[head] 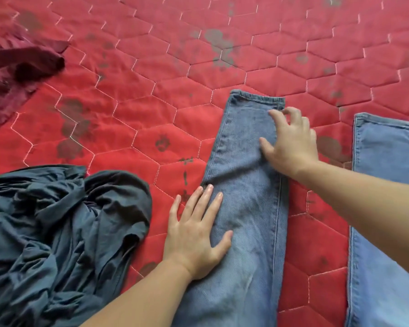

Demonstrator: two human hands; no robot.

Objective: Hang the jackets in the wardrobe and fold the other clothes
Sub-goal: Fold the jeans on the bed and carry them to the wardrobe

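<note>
Blue jeans (243,185) lie flat on a red quilted bedspread (151,90), legs apart, hems pointing away from me. The second leg (385,185) runs along the right edge. My left hand (196,234) presses flat with straight fingers on the left leg's outer edge, near mid-length. My right hand (291,140) rests on the same leg just below its hem, palm down, with fingertips bent onto the denim. A crumpled dark grey-blue garment (57,232) lies at the lower left.
A dark maroon garment (21,64) lies bunched at the upper left edge. The bedspread carries faded dark flower prints and white hexagon stitching, and stretches open toward the top and centre.
</note>
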